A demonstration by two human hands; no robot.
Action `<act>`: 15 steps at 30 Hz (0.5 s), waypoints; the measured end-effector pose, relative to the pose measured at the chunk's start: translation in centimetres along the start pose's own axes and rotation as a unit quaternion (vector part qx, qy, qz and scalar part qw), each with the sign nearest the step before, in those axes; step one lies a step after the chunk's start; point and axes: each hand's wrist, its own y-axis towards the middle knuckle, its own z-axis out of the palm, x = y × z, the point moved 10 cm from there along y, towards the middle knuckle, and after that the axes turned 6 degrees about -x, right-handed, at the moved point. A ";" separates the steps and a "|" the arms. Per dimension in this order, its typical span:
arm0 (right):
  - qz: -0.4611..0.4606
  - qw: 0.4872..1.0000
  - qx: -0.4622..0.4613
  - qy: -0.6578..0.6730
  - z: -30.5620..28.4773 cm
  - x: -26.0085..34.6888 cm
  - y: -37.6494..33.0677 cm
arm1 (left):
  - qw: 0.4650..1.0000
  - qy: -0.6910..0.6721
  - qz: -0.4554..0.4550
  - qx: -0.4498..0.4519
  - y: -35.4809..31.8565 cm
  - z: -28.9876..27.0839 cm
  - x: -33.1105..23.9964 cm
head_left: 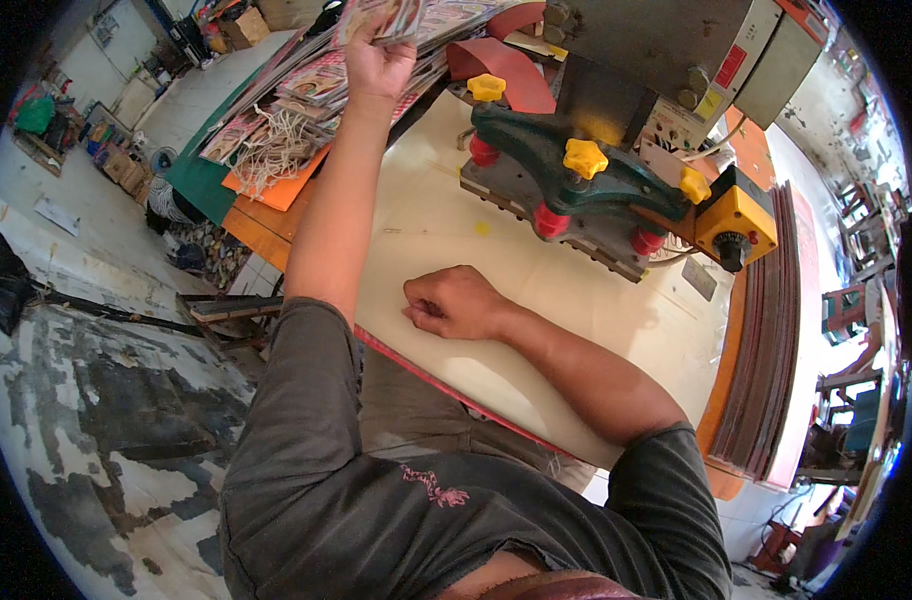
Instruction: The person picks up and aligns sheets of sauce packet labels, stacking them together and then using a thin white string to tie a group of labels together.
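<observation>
My left hand point(378, 62) is stretched far forward and grips a printed card sheet point(388, 18) above a spread of similar colourful printed sheets point(316, 82). My right hand point(454, 302) rests as a closed fist on the cream worktable point(446, 215), holding nothing that I can see. Just beyond it stands a green machine clamp point(566, 185) with yellow and red knobs.
A grey machine body point(666, 50) with a yellow switch box point(738, 222) stands at the back right. A stack of reddish boards point(771, 330) lines the table's right edge. A bundle of white strings point(276, 150) lies on an orange sheet. Worn painted floor lies to the left.
</observation>
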 end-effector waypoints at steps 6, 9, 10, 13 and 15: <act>0.001 1.000 -0.006 -0.002 -0.1 -0.4 -0.2 | 0.989 0.063 0.101 -0.091 -6.0 1.5 -5.1; -0.010 1.000 -0.015 0.002 0.0 0.3 0.0 | 0.964 0.178 0.086 -0.180 -11.3 -1.4 -9.0; -0.009 1.000 -0.022 0.000 -0.2 0.1 -0.1 | 0.954 0.214 0.096 -0.189 -12.9 -1.6 -9.1; 0.004 1.000 -0.025 -0.004 -0.1 -0.5 -0.2 | 0.935 0.254 0.126 -0.211 -18.6 -0.1 -9.0; 0.008 1.000 -0.026 -0.001 0.0 -0.5 -0.1 | 0.927 0.250 0.150 -0.235 -22.5 0.0 -9.5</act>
